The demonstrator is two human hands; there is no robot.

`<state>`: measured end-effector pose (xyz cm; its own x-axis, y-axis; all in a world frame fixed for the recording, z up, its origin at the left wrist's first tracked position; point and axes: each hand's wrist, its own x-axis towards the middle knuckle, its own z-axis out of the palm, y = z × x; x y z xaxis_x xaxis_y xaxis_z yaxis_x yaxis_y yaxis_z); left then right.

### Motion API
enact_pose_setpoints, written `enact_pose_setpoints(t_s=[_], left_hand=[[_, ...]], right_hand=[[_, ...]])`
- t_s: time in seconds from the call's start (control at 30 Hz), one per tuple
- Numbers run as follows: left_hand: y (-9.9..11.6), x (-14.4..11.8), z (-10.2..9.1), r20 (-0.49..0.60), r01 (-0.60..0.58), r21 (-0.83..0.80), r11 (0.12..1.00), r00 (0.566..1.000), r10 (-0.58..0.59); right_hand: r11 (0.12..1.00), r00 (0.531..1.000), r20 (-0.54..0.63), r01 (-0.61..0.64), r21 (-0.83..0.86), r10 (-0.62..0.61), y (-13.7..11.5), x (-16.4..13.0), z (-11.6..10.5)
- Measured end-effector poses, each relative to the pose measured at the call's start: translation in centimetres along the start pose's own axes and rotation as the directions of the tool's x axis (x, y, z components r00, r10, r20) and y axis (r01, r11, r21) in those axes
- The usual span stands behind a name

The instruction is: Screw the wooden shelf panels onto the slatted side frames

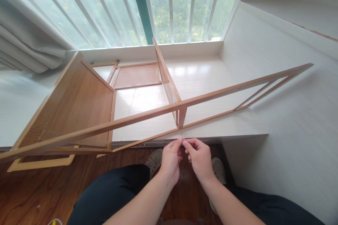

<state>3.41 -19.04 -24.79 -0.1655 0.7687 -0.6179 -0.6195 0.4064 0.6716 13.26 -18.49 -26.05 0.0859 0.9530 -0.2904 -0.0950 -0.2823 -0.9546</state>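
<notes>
— What are the fingers doing, from where you stand?

— The left hand (171,160) and the right hand (200,158) meet fingertip to fingertip, thumbs and forefingers pinched shut on something tiny. It is too small to tell what it is; a thin pale line runs up from the pinch toward the frame. The other fingers are curled in and both wrists are bent slightly upward.

— And right above them?

— The light brown wooden shelf frame (169,107), lying on its side. Its long slim rail crosses the whole view on a slant, and a short flat upright (182,116) with a small dark screw head sits just above the pinch. The wood is smooth, with a fine grain. I can read no label or writing on it.

— What does it rest on?

— A pale whitish window ledge (211,77), smooth and faintly glossy. A wide flat panel of the frame (79,105) stands tilted to the left. Behind are white window bars (170,7) and a grey pleated curtain (23,38).

— Below the hands?

— Dark trousers (111,193), spotted slippers (154,160), reddish wooden floor (39,193).
</notes>
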Motion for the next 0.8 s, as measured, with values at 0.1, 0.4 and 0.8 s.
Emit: enact_pose_setpoints(t_s=[0.1,0.4,0.8], left_hand=[[-0.2,0.2,-0.3,-0.011,-0.018,0.043,0.999,1.000,0.018],[-3.1,0.7,-1.5,-0.019,0.030,0.044,0.999,0.999,-0.029],[-2.5,0.5,-1.4,-0.055,0.001,0.075,0.997,0.998,0.003]], right_hand=[[0.953,0.984,0.047,-0.180,0.243,0.174,-0.1,0.2,0.2],[0.765,0.900,0.208,-0.436,0.473,0.383,-0.5,0.5,0.2],[0.520,0.769,0.429,-0.637,0.568,0.474,-0.4,0.8,-0.2]])
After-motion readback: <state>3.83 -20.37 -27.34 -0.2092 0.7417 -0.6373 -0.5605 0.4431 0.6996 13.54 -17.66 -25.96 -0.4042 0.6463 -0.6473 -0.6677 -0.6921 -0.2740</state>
